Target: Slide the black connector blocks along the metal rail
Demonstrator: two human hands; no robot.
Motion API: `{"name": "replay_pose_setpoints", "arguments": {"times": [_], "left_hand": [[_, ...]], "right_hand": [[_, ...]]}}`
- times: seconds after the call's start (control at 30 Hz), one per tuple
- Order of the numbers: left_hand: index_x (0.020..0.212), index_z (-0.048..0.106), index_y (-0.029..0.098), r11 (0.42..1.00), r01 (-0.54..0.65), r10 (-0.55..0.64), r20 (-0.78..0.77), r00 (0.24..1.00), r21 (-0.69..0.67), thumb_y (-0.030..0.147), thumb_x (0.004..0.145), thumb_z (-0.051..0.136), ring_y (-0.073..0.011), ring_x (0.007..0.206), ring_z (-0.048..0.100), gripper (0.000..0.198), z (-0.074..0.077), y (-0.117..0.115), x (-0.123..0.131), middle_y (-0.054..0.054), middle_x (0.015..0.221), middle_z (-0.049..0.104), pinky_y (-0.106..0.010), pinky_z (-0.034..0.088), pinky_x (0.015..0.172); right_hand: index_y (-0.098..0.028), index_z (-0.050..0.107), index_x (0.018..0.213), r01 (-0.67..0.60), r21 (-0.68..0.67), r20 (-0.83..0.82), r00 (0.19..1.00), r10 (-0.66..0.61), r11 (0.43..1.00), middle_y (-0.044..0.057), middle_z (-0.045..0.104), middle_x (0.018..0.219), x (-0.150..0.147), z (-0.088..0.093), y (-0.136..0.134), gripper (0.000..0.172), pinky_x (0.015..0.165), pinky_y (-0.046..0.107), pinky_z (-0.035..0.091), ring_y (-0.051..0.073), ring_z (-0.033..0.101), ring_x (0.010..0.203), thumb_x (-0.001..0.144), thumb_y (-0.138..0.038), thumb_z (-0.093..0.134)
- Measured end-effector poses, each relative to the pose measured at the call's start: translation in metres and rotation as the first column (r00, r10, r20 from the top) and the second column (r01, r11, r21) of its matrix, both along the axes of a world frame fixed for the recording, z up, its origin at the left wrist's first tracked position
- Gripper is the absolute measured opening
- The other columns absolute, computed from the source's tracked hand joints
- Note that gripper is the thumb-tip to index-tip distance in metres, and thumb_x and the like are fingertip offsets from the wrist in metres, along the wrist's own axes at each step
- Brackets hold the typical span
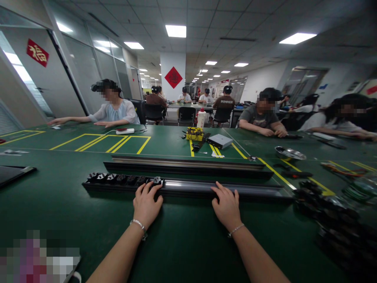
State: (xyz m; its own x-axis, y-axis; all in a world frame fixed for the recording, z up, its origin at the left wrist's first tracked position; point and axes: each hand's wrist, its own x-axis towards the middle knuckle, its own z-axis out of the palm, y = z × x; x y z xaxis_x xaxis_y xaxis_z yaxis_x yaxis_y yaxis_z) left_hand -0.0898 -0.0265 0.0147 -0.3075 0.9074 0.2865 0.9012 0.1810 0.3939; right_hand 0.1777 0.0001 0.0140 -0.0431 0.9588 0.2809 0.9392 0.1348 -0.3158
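Note:
A long black channel lies crosswise in front of me, with several small black modules lined up in its left part. My left hand rests at its near edge with fingers spread, the tips beside the rightmost module; whether they touch the module I cannot tell. Farther right, my right hand has its fingers apart, with fingertips on the channel's near side over the smooth stretch. Neither hand visibly holds anything. A second long black strip lies just behind, roughly parallel.
Heaped black parts cover the right of the green table, near a metal bowl. A grey box and a yellow box with black cable stand beyond the strips. Other people sit around the table.

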Motion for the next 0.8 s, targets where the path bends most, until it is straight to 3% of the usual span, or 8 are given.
{"name": "replay_pose_setpoints", "arguments": {"times": [0.23,0.8], "left_hand": [[0.109,0.059,0.034,1.0,0.011,-0.011,0.004,1.0,-0.003,0.03,0.076,0.047,-0.0284,0.124,0.029,0.036,0.001,0.0,0.001,-0.002,0.13,0.048,-0.051,0.038,0.093],[0.112,0.057,0.026,0.993,0.08,-0.076,-0.056,0.996,0.081,0.028,0.073,0.05,-0.028,0.122,0.031,0.039,-0.012,0.004,-0.001,-0.008,0.128,0.046,-0.048,0.039,0.093]], "right_hand": [[-0.023,0.059,0.11,-0.001,0.002,-0.004,1.0,0.001,1.0,0.004,0.047,0.133,0.0,-0.001,0.0,0.042,0.105,0.055,0.009,0.022,0.042,0.118,0.075,-0.019,0.037],[-0.024,0.059,0.11,0.0,0.022,0.009,1.0,0.0,1.0,0.004,0.048,0.133,0.001,-0.002,0.001,0.041,0.104,0.055,0.011,0.022,0.043,0.118,0.075,-0.019,0.038]]}}
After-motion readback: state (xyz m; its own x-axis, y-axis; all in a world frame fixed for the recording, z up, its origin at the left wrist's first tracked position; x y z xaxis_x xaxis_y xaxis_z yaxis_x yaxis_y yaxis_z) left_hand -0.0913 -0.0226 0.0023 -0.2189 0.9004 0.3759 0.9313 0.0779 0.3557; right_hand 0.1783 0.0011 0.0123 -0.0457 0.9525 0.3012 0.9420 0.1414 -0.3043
